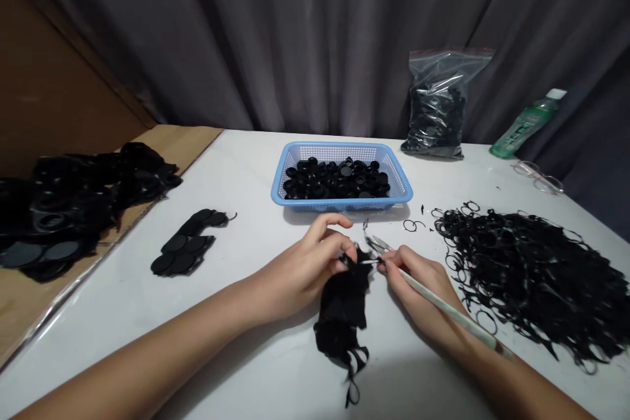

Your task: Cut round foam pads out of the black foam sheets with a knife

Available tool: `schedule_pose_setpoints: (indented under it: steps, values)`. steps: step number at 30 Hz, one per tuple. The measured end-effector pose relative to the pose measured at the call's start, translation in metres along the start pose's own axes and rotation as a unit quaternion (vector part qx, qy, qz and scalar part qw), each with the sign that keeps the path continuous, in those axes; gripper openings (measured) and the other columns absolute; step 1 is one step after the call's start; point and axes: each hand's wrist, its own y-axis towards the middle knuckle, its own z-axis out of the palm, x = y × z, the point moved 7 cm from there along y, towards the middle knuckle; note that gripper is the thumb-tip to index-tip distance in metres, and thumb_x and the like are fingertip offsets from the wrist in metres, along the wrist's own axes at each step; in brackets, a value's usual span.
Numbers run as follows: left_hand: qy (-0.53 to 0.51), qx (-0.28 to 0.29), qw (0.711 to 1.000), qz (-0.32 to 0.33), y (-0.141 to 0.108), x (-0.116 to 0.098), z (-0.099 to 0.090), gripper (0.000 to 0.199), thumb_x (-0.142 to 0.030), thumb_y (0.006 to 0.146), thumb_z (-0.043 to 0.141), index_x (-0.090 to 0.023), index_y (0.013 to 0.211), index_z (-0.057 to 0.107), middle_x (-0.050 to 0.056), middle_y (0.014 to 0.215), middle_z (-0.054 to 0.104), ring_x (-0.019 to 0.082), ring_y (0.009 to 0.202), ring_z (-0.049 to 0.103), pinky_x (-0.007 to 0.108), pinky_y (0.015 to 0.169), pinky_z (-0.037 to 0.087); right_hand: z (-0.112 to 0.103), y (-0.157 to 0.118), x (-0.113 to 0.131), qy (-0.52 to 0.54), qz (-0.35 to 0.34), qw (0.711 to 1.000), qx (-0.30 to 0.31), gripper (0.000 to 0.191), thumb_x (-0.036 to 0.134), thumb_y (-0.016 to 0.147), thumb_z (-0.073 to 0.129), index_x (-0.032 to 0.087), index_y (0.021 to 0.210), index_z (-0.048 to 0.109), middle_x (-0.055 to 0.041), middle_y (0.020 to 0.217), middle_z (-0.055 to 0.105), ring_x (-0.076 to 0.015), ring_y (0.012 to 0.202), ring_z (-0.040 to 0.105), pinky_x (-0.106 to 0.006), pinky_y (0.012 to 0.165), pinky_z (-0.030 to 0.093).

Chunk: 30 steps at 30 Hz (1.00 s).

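Observation:
A black piece of linked discs and strips (343, 305) lies in the middle of the white table, with thin loops trailing from its lower end. My left hand (315, 261) pinches its upper edge between thumb and fingers. Closed around a slim pale-handled tool (443, 305), my right hand (411, 275) is just right of the piece, and the tool's tip reaches to its upper edge. Small metal blades (378, 244) show by the right fingertips; how they are held is unclear.
Behind the hands is a blue basket (342, 205) of black round parts. Black ring scraps (531, 275) are heaped right, black discs (184, 246) lie left, dark pieces (63, 210) far left. A zip bag (436, 111), green bottle (526, 123) and glasses (539, 177) stand or lie back right.

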Motion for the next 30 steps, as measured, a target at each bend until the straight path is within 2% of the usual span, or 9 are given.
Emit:
schedule_pose_setpoints:
  steps: [3, 6, 9, 12, 17, 20, 24, 30]
  values:
    - [-0.090, -0.107, 0.990, -0.021, -0.001, 0.001, -0.021, 0.012, -0.017, 0.095, 0.042, -0.022, 0.102, 0.050, 0.003, 0.096, 0.061, 0.014, 0.094, 0.061, 0.026, 0.083, 0.047, 0.004, 0.001, -0.006, 0.036, 0.031, 0.999, 0.015, 0.020, 0.030, 0.092, 0.046, 0.021, 0.075, 0.053, -0.0016, 0.087, 0.070, -0.0170, 0.078, 0.065, -0.026, 0.068, 0.046]
    - [-0.223, -0.173, 0.958, -0.048, -0.002, 0.005, -0.031, 0.013, -0.026, 0.092, 0.054, -0.021, 0.103, 0.051, 0.001, 0.084, 0.066, 0.014, 0.084, 0.067, 0.023, 0.075, 0.050, 0.008, -0.001, -0.006, 0.117, 0.036, 0.992, 0.024, 0.021, 0.032, 0.091, 0.048, 0.021, 0.074, 0.055, -0.0035, 0.095, 0.070, -0.0181, 0.085, 0.065, -0.028, 0.075, 0.049]
    - [-0.312, -0.182, 0.931, -0.059, -0.003, 0.009, -0.028, 0.022, -0.031, 0.085, 0.065, -0.018, 0.100, 0.054, 0.001, 0.080, 0.070, 0.016, 0.083, 0.070, 0.024, 0.073, 0.052, 0.006, -0.002, -0.004, 0.176, 0.025, 0.984, 0.006, 0.025, 0.036, 0.090, 0.052, 0.020, 0.071, 0.053, -0.0063, 0.097, 0.069, -0.0205, 0.091, 0.065, -0.032, 0.078, 0.051]
    - [-0.354, -0.176, 0.916, -0.060, -0.005, 0.011, -0.024, 0.026, -0.031, 0.081, 0.070, -0.018, 0.097, 0.055, 0.002, 0.079, 0.071, 0.017, 0.083, 0.071, 0.025, 0.073, 0.052, 0.004, -0.003, -0.006, 0.235, 0.024, 0.972, -0.019, 0.027, 0.039, 0.089, 0.055, 0.020, 0.070, 0.054, -0.0075, 0.095, 0.068, -0.0213, 0.091, 0.064, -0.036, 0.081, 0.053]
    - [-0.364, -0.167, 0.914, -0.069, -0.006, 0.014, -0.020, 0.027, -0.033, 0.079, 0.072, -0.017, 0.092, 0.055, 0.002, 0.078, 0.071, 0.018, 0.087, 0.069, 0.026, 0.074, 0.050, 0.016, -0.004, -0.004, 0.418, 0.037, 0.907, 0.033, 0.027, 0.039, 0.090, 0.057, 0.020, 0.071, 0.052, -0.0053, 0.099, 0.066, -0.0200, 0.096, 0.066, -0.041, 0.091, 0.053]
    - [-0.355, -0.177, 0.915, -0.070, -0.006, 0.015, -0.022, 0.026, -0.033, 0.079, 0.072, -0.016, 0.091, 0.056, 0.003, 0.080, 0.070, 0.018, 0.088, 0.068, 0.028, 0.076, 0.049, 0.020, -0.005, -0.001, 0.461, 0.035, 0.885, 0.049, 0.026, 0.037, 0.090, 0.058, 0.020, 0.071, 0.053, -0.0032, 0.099, 0.066, -0.0184, 0.094, 0.066, -0.040, 0.092, 0.052]
    - [-0.346, -0.185, 0.918, -0.060, -0.007, 0.016, -0.023, 0.023, -0.031, 0.080, 0.071, -0.017, 0.090, 0.057, 0.002, 0.081, 0.069, 0.016, 0.086, 0.067, 0.027, 0.076, 0.048, 0.019, -0.006, 0.000, 0.462, 0.043, 0.884, 0.049, 0.025, 0.036, 0.091, 0.058, 0.020, 0.071, 0.055, -0.0025, 0.097, 0.066, -0.0171, 0.093, 0.066, -0.037, 0.089, 0.053]
    - [-0.331, -0.191, 0.923, -0.051, -0.009, 0.015, -0.023, 0.020, -0.031, 0.080, 0.071, -0.016, 0.087, 0.058, 0.003, 0.084, 0.068, 0.015, 0.083, 0.065, 0.025, 0.072, 0.048, 0.018, -0.011, 0.003, 0.395, 0.032, 0.915, 0.077, 0.027, 0.042, 0.091, 0.056, 0.021, 0.073, 0.053, -0.0040, 0.097, 0.068, -0.0182, 0.092, 0.064, -0.035, 0.084, 0.049]
